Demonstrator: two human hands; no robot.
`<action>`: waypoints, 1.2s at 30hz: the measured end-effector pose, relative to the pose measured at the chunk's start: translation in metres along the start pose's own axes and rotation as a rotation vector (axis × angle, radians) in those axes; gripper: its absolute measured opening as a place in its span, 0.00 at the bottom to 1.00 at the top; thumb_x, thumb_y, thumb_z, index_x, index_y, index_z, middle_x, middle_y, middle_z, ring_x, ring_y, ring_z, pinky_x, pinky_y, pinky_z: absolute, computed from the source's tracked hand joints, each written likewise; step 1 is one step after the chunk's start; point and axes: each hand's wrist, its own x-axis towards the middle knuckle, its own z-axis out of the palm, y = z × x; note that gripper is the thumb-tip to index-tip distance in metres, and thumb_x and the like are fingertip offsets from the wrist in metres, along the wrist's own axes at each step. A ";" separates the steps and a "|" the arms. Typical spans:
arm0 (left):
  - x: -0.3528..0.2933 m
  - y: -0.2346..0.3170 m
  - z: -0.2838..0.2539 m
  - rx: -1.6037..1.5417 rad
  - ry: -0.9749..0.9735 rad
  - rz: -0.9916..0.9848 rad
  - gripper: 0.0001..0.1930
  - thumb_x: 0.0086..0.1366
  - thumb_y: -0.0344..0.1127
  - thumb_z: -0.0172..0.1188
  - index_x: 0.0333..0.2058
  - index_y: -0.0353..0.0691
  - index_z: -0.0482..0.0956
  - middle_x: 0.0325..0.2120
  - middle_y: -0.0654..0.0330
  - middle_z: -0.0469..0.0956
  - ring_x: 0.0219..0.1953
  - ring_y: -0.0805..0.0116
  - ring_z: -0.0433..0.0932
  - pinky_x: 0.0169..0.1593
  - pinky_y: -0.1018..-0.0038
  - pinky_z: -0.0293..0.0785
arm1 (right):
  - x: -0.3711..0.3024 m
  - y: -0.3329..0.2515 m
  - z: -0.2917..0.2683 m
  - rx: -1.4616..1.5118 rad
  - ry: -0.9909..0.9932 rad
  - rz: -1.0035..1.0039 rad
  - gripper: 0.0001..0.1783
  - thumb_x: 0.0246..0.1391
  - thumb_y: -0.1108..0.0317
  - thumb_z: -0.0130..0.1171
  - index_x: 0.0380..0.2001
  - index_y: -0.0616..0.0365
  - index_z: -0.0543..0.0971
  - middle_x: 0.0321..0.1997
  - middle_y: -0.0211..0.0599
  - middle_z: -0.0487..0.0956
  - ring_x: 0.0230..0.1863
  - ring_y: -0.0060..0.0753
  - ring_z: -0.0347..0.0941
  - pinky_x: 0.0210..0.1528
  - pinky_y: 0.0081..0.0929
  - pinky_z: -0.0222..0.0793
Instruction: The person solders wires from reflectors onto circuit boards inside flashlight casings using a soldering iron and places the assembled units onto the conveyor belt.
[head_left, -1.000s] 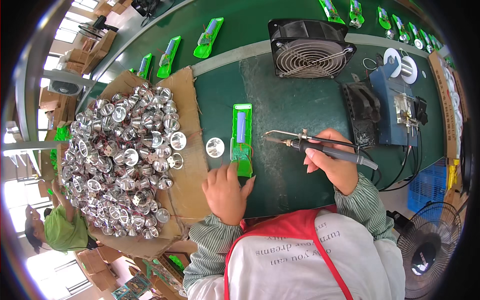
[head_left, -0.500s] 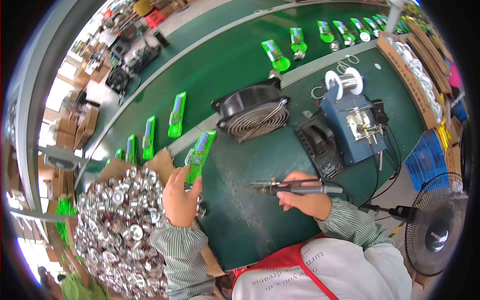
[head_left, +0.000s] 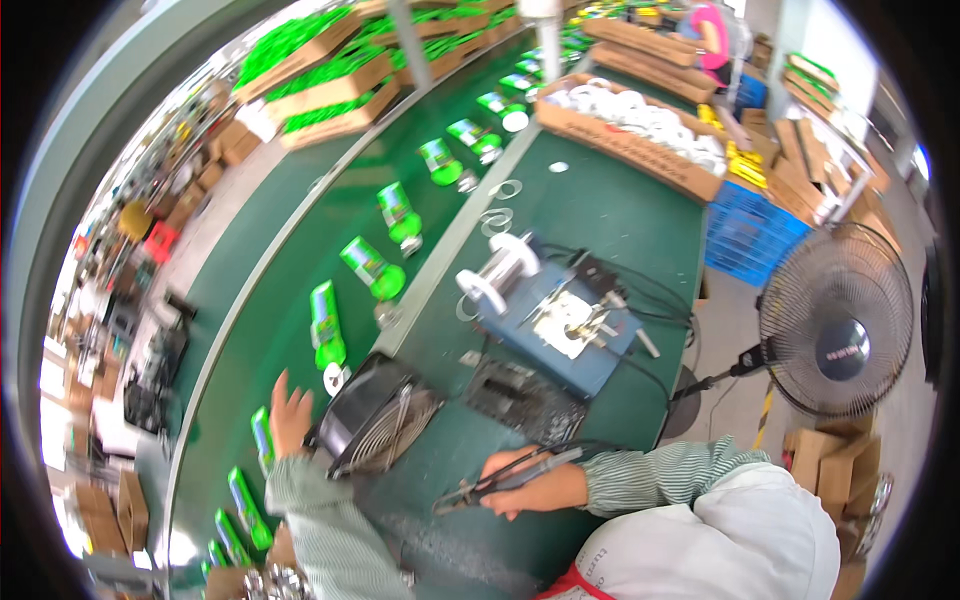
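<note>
My right hand (head_left: 540, 490) is closed around a soldering iron (head_left: 490, 487), with a thin tube or rod running alongside its handle. Its tip points left, low over the green bench top. My left hand (head_left: 290, 418) reaches past the black square fan (head_left: 375, 415) onto the belt. Its fingers are stretched out and apart, and I see nothing held in them. Close by lie a green plastic piece (head_left: 262, 440), partly behind the hand, and another green piece (head_left: 326, 325) with a round silver-white part (head_left: 334, 378) at its near end.
A blue box (head_left: 560, 340) with a solder reel (head_left: 497, 270) and cables stands beyond my right hand. More green pieces (head_left: 372, 268) line the belt. A carton of white parts (head_left: 630, 125) sits at the back; a black standing fan (head_left: 840, 320) is at right, silver parts (head_left: 275, 582) lower left.
The view has swung to the right. My left hand has left the green piece beside the silver pile and moved out over the belt. My right hand still grips the soldering iron.
</note>
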 end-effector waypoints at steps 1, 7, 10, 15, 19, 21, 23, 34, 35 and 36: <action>-0.008 0.006 -0.015 -0.050 0.006 -0.126 0.30 0.50 0.31 0.59 0.53 0.40 0.62 0.53 0.53 0.63 0.50 0.55 0.68 0.50 0.68 0.66 | 0.000 0.001 -0.002 -0.005 -0.039 -0.017 0.08 0.46 0.69 0.57 0.31 0.57 0.71 0.22 0.28 0.74 0.20 0.17 0.71 0.23 0.17 0.66; -0.063 0.023 -0.054 0.952 0.167 -0.501 0.45 0.47 0.30 0.62 0.60 0.50 0.43 0.55 0.45 0.57 0.51 0.47 0.65 0.53 0.62 0.62 | 0.000 -0.001 -0.004 -0.054 -0.097 -0.031 0.08 0.46 0.65 0.54 0.29 0.55 0.70 0.20 0.25 0.73 0.19 0.17 0.70 0.22 0.18 0.64; -0.076 -0.018 -0.065 0.781 0.134 -0.415 0.48 0.47 0.30 0.62 0.61 0.52 0.38 0.50 0.42 0.63 0.47 0.46 0.68 0.51 0.61 0.64 | -0.002 0.003 -0.004 -0.052 -0.110 -0.071 0.08 0.47 0.65 0.54 0.30 0.55 0.70 0.20 0.25 0.73 0.19 0.17 0.70 0.22 0.18 0.65; -0.088 0.009 -0.070 0.681 0.095 -0.429 0.49 0.46 0.29 0.59 0.62 0.54 0.36 0.41 0.41 0.71 0.43 0.46 0.70 0.45 0.58 0.66 | -0.011 -0.002 -0.003 -0.103 -0.130 -0.114 0.09 0.47 0.64 0.54 0.30 0.55 0.69 0.20 0.26 0.73 0.20 0.18 0.71 0.22 0.19 0.65; -0.130 0.074 -0.068 0.619 0.093 -0.428 0.45 0.47 0.29 0.58 0.61 0.52 0.42 0.42 0.42 0.69 0.43 0.46 0.69 0.44 0.58 0.66 | -0.022 -0.010 -0.004 -0.101 -0.140 -0.133 0.09 0.48 0.63 0.53 0.30 0.55 0.69 0.20 0.26 0.73 0.19 0.18 0.71 0.22 0.19 0.65; -0.162 0.093 -0.066 0.721 0.062 -0.318 0.48 0.43 0.28 0.57 0.62 0.47 0.38 0.27 0.42 0.74 0.32 0.48 0.74 0.39 0.61 0.67 | -0.026 -0.011 -0.004 -0.108 -0.149 -0.161 0.09 0.49 0.63 0.53 0.30 0.56 0.69 0.20 0.26 0.74 0.19 0.18 0.71 0.22 0.19 0.65; -0.199 0.124 -0.053 0.595 0.032 -0.294 0.46 0.44 0.28 0.56 0.61 0.46 0.42 0.32 0.42 0.73 0.35 0.48 0.73 0.39 0.62 0.68 | -0.031 -0.009 -0.003 -0.085 -0.159 -0.183 0.09 0.48 0.64 0.53 0.30 0.56 0.69 0.20 0.26 0.74 0.19 0.18 0.71 0.22 0.19 0.65; -0.342 0.213 0.034 0.658 0.000 -0.198 0.25 0.53 0.35 0.56 0.51 0.36 0.65 0.36 0.42 0.73 0.32 0.46 0.73 0.34 0.63 0.70 | -0.048 0.001 0.003 0.000 -0.245 -0.287 0.08 0.49 0.65 0.55 0.29 0.58 0.70 0.21 0.29 0.74 0.20 0.18 0.71 0.22 0.19 0.67; -0.345 0.197 0.048 0.686 0.054 -0.149 0.33 0.50 0.32 0.57 0.56 0.41 0.56 0.38 0.42 0.72 0.36 0.47 0.72 0.37 0.63 0.69 | -0.050 -0.001 0.005 0.056 -0.271 -0.306 0.09 0.49 0.66 0.56 0.29 0.59 0.71 0.22 0.31 0.74 0.21 0.18 0.71 0.22 0.19 0.68; -0.354 0.183 0.052 0.725 0.100 -0.114 0.42 0.46 0.29 0.57 0.61 0.47 0.47 0.41 0.42 0.70 0.39 0.48 0.72 0.40 0.62 0.68 | -0.053 -0.004 0.006 0.067 -0.216 -0.270 0.09 0.48 0.67 0.56 0.30 0.60 0.71 0.23 0.32 0.74 0.22 0.19 0.71 0.22 0.18 0.68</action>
